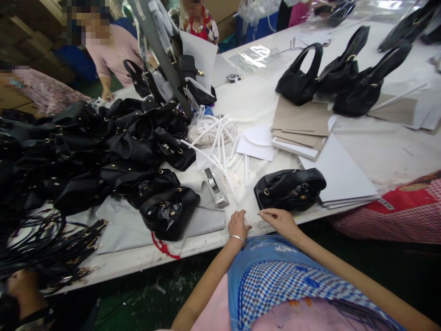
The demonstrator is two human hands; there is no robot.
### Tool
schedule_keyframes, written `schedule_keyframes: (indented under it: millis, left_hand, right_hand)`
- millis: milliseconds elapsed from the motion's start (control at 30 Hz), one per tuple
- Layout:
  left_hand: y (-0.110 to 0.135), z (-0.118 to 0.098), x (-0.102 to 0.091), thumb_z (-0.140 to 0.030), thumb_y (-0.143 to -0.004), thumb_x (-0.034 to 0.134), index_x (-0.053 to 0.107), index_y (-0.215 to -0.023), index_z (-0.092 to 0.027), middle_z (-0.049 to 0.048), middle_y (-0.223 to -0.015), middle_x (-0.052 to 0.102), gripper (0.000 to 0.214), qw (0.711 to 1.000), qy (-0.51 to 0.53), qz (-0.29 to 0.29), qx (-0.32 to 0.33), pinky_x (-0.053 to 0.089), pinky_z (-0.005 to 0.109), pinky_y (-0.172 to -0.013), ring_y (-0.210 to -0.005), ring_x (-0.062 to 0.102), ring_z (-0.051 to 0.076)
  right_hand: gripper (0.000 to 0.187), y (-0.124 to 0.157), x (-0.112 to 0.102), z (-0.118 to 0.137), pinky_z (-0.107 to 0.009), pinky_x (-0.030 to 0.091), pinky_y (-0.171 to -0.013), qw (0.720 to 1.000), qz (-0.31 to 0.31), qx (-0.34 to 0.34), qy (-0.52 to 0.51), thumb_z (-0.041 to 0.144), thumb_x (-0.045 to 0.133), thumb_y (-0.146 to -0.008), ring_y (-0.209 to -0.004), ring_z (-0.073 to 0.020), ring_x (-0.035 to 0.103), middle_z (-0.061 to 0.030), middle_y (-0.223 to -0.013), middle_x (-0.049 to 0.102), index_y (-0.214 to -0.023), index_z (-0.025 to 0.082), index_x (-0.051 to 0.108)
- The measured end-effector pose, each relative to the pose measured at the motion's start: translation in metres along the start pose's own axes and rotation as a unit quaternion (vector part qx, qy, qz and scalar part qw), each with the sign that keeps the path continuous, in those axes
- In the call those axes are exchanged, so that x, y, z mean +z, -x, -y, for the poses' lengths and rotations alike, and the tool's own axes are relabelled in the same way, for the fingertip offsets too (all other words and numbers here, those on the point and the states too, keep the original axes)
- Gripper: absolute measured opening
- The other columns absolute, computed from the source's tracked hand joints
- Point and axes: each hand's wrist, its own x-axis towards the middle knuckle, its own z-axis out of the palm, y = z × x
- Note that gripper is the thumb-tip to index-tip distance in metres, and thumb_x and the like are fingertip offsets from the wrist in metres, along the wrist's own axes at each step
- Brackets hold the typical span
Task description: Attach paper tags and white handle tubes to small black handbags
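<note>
My left hand (238, 226) rests at the table's front edge, fingers bent and thumb apart, with nothing visible in it. Just to its right, my right hand (280, 221) has its thumb and fingertips pressed together; whatever they may hold is too small to make out. A black handbag (289, 189) lies on its side right beyond my right hand, its handle toward the right. Ahead of my left hand sits a clear tape dispenser (215, 187). Another black handbag (169, 212), with plastic wrap at its opening, is to the left on a grey sheet (206, 219).
Many black handbags (82, 138) are heaped at left, above a bundle of black straps (51, 243). White tubes (223, 142) lie mid-table. Brown cardboard sheets (299, 117) and white boards (341, 170) are stacked at right. Several people stand around the table.
</note>
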Motion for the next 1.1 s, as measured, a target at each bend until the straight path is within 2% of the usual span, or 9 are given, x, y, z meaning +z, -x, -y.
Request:
schedule_keyframes:
  millis: [133,300,467,600,700,767,867,967,1100]
  left_hand:
    - [-0.006,-0.001,-0.002,-0.026,-0.064,0.078,0.048,-0.119,-0.024,0.0059,-0.109,0.054,0.062,1.0,-0.009,0.021,0.002,0.042,0.03,-0.086,-0.105,0.05,0.022]
    - [-0.019,0.004,-0.005,-0.023,-0.061,0.08,0.056,-0.096,-0.02,0.0045,-0.103,0.055,0.043,0.999,0.038,-0.015,0.019,0.042,0.029,-0.083,-0.098,0.051,0.02]
    - [-0.005,0.02,-0.02,-0.018,-0.079,0.063,0.056,-0.08,-0.02,-0.0007,-0.081,0.059,0.008,0.984,0.084,-0.061,0.143,0.041,0.023,-0.074,-0.081,0.054,0.014]
    - [0.021,0.032,-0.038,-0.024,-0.086,0.056,0.058,-0.075,-0.02,0.0015,-0.077,0.062,0.012,0.964,0.092,-0.123,0.217,0.04,0.024,-0.072,-0.078,0.054,0.014]
    - [0.032,0.031,-0.047,-0.025,-0.086,0.056,0.06,-0.075,-0.019,0.0027,-0.078,0.064,0.013,0.956,0.153,-0.138,0.208,0.043,0.025,-0.075,-0.079,0.057,0.014]
    - [0.034,0.024,-0.05,-0.026,-0.084,0.058,0.061,-0.075,-0.019,0.003,-0.079,0.065,0.012,0.948,0.237,-0.149,0.154,0.046,0.025,-0.075,-0.079,0.059,0.014]
    - [0.032,0.011,-0.053,-0.033,-0.076,0.067,0.062,-0.08,-0.017,0.0028,-0.076,0.064,0.017,0.899,0.41,-0.154,0.017,0.051,0.025,-0.067,-0.073,0.062,0.014]
    - [0.028,-0.002,-0.058,-0.038,-0.064,0.076,0.062,-0.087,-0.013,0.0046,-0.076,0.065,0.036,0.812,0.565,-0.102,-0.102,0.054,0.025,-0.062,-0.072,0.064,0.015]
    - [0.028,-0.012,-0.069,-0.037,-0.056,0.081,0.064,-0.086,-0.01,0.0088,-0.083,0.068,0.043,0.719,0.674,-0.024,-0.167,0.057,0.026,-0.067,-0.077,0.066,0.017]
  right_hand:
    - [0.037,-0.001,0.001,0.007,-0.034,0.049,-0.072,1.0,0.008,0.004,0.015,0.047,0.057,-0.079,-0.079,-0.0268,0.066,-0.0072,-0.085,0.074,-0.091,0.017,0.075]
    - [0.035,-0.001,-0.002,0.01,-0.032,0.049,-0.069,1.0,0.006,-0.003,0.007,0.046,0.056,-0.08,-0.079,-0.0255,0.066,-0.0056,-0.086,0.074,-0.091,0.018,0.075]
    - [0.033,0.01,-0.012,0.009,-0.033,0.05,-0.074,0.999,-0.03,-0.015,-0.025,0.046,0.057,-0.08,-0.084,-0.0254,0.066,-0.0053,-0.09,0.073,-0.091,0.02,0.074]
    - [0.031,0.023,-0.02,0.012,-0.031,0.05,-0.072,0.997,-0.061,-0.051,-0.02,0.046,0.057,-0.082,-0.083,-0.0229,0.065,-0.0054,-0.092,0.072,-0.091,0.021,0.074]
    - [0.032,0.032,-0.025,0.017,-0.027,0.047,-0.059,0.995,-0.061,-0.075,0.009,0.046,0.056,-0.084,-0.066,-0.0184,0.062,-0.0043,-0.078,0.069,-0.089,0.02,0.074]
    - [0.032,0.035,-0.027,0.021,-0.026,0.044,-0.054,0.993,-0.054,-0.099,0.031,0.045,0.055,-0.085,-0.057,-0.0156,0.057,-0.0027,-0.067,0.065,-0.089,0.02,0.074]
    - [0.031,0.038,-0.028,0.025,-0.025,0.041,-0.053,0.988,-0.045,-0.138,0.05,0.043,0.054,-0.087,-0.053,-0.0137,0.052,-0.0012,-0.061,0.059,-0.09,0.02,0.074]
    - [0.029,0.037,-0.028,0.03,-0.025,0.039,-0.051,0.983,-0.042,-0.167,0.062,0.042,0.054,-0.087,-0.051,-0.0125,0.05,-0.0001,-0.058,0.054,-0.09,0.02,0.074]
    - [0.029,0.034,-0.027,0.038,-0.024,0.036,-0.05,0.979,-0.034,-0.188,0.071,0.041,0.053,-0.088,-0.05,-0.0117,0.047,0.0008,-0.057,0.05,-0.092,0.021,0.073]
